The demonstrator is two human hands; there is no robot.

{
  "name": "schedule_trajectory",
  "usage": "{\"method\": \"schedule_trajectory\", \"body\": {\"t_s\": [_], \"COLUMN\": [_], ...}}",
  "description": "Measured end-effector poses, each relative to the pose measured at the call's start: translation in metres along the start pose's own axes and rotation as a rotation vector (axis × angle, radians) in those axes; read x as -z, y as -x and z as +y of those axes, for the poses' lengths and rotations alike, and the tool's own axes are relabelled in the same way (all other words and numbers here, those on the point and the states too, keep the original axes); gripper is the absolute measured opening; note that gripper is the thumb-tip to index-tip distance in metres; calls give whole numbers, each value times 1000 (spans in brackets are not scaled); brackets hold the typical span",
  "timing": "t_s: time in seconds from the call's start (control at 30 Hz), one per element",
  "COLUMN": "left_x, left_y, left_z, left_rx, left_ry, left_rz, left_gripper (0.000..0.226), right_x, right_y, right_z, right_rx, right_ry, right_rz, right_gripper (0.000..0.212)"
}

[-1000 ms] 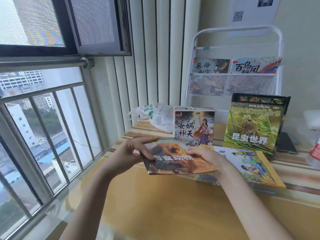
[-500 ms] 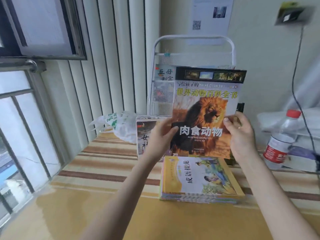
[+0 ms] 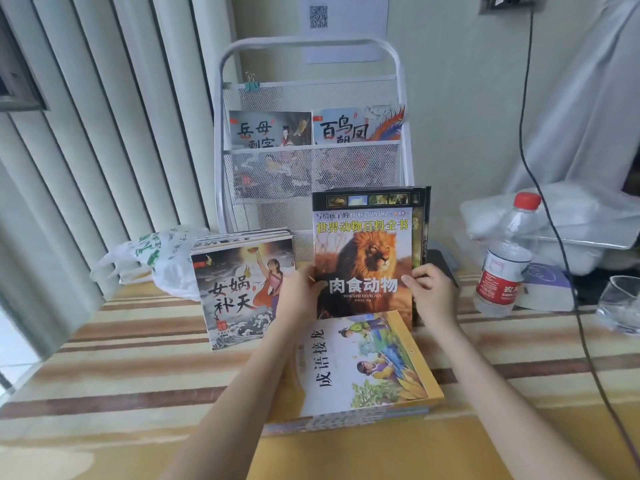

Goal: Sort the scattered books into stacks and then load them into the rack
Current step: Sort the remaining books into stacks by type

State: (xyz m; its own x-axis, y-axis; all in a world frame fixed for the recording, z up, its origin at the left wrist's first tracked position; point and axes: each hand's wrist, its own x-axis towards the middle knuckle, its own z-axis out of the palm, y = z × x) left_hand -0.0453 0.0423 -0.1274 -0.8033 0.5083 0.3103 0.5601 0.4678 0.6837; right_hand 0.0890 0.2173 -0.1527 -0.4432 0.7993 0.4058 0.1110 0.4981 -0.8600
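Both hands hold the lion book [image 3: 363, 258] upright, cover toward the camera. The L hand [image 3: 301, 296] grips its left edge low down, thumb on the cover; the R hand [image 3: 431, 292] pinches the right edge at about the same height, thumb on the front. The book stands in front of the white mesh rack [image 3: 311, 174], its lower edge just behind the yellow stack [image 3: 360, 368], and right behind it are more upright books w/ dark spines, almost touching; I cannot tell if the lion book leans on them. The yellow stack lies flat on the striped table [image 3: 121, 368], between the 2 forearms. To the left stands another stack, its front book [image 3: 242, 296] showing a woman above waves, tilted back. In the rack's upper pocket are 2 books [image 3: 315, 129] side by side; the lower mesh pocket holds something, too blurred to name. A plastic bag [image 3: 156, 258] lies left of the stacks. A water bottle [image 3: 505, 258] w/ red cap stands on the right, a glass [image 3: 620, 306] beside it.
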Motion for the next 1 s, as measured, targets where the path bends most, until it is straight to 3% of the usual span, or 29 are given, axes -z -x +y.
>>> {"method": "schedule_trajectory", "body": {"t_s": [0.17, 0.33, 0.57, 0.7, 0.77, 0.83, 1.0], "left_x": [-11, -21, -25, -12, 6, 28, 63], "left_y": [-4, -7, -8, 0, 14, 40, 140], "left_z": [4, 6, 5, -2, -6, -7, -10], "left_rx": [-8, 52, 115, 87, -8, -45, 188], "left_ry": [-125, -24, 105, -49, -114, -91, 240], "left_rz": [-49, -112, -346, -439, -353, -175, 256], "left_gripper": [26, 43, 47, 46, 34, 31, 40], "right_x": [1, 5, 6, 14, 25, 35, 20], "right_y": [-2, -8, -6, 13, 32, 52, 60], "right_z": [1, 9, 5, -5, -15, -22, -52], "right_rx": [19, -150, -236, -299, -307, -189, 270], "right_ry": [70, 27, -5, -31, -29, 99, 308], "right_rz": [150, 43, -134, -115, -127, -260, -473], "right_gripper": [11, 42, 39, 44, 41, 31, 19]}}
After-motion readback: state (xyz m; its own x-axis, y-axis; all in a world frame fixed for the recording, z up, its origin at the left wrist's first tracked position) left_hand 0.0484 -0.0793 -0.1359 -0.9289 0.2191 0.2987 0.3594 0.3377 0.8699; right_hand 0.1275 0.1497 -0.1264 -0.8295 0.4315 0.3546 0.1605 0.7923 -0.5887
